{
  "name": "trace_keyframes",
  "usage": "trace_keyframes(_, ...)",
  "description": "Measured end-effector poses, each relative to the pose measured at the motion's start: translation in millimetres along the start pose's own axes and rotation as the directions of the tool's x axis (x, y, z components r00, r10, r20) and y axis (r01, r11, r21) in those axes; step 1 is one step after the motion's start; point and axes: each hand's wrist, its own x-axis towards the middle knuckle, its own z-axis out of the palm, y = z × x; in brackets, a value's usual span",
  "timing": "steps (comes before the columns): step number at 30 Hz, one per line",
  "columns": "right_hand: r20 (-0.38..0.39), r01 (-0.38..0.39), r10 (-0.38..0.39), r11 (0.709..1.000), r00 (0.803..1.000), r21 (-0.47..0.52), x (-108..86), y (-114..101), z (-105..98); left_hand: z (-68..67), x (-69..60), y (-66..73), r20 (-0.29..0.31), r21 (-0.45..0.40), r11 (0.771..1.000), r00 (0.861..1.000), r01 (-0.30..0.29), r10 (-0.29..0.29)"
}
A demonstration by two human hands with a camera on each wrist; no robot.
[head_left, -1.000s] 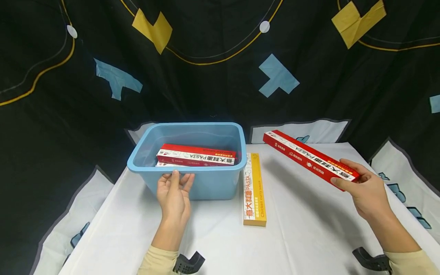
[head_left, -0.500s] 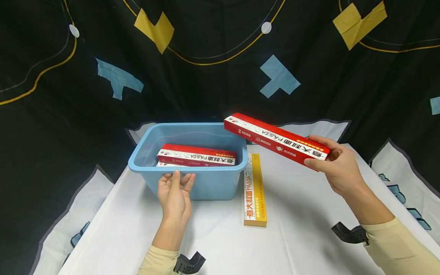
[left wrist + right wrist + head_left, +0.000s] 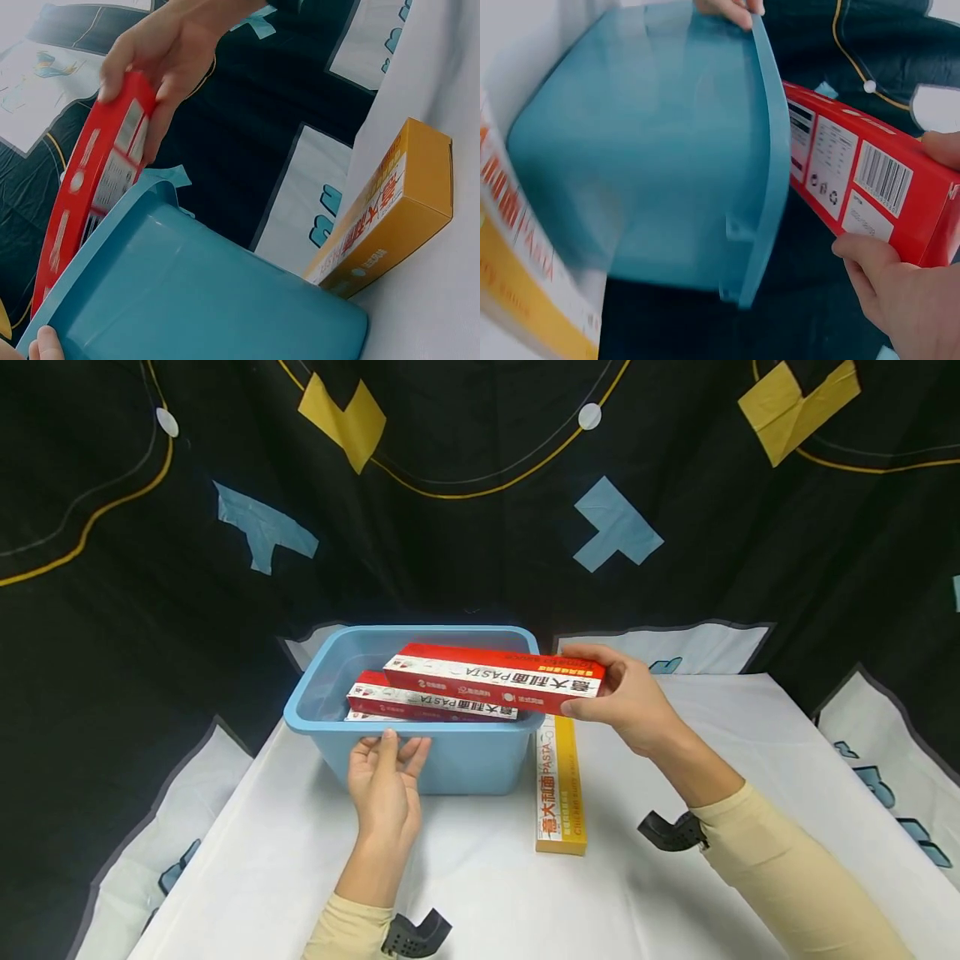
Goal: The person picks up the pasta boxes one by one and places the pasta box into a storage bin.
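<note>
My right hand (image 3: 626, 702) grips the right end of a red pasta box (image 3: 491, 681), thumb on the near side and fingers over the top. That box hangs over the blue plastic bin (image 3: 420, 762), its right end beyond the bin's right rim. Inside the bin lies a second red pasta box (image 3: 431, 702), with a white edge of another item showing under it. My left hand (image 3: 386, 789) pinches the bin's front rim, thumb on top and fingers beneath. In the right wrist view, the held box's barcode side (image 3: 855, 169) shows near the rim.
A yellow pasta box (image 3: 561, 793) lies on the white tablecloth (image 3: 487, 885) just right of the bin. Behind the table hangs a black curtain (image 3: 465, 560) with blue and yellow shapes.
My right hand has carried the red pasta box leftward from over the table's right side to above the bin, and the box has levelled out. My left hand stays on the rim.
</note>
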Motion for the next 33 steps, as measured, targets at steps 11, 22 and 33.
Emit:
trace_keyframes(11, 0.104, -0.062, 0.073, 0.992, 0.992, -0.107, 44.7, 5, 39, 0.8, -0.6, 0.4, -0.012, -0.015, 1.000, 1.000, -0.004, 0.004)
trace_keyframes(22, 0.215, -0.054, 0.114, 0.963, 0.970, -0.264, 69.7, 13, 67, -1.0, -1.7, -0.9, -0.019, -0.003, 1.000, 1.000, 0.000, 0.000)
trace_keyframes(33, 0.252, 0.010, 0.161, 0.826, 0.954, -0.564, 71.1, 12, 76, -1.2, -2.0, -0.2, -0.002, 0.000, 1.000, 1.000, -0.014, 0.014)
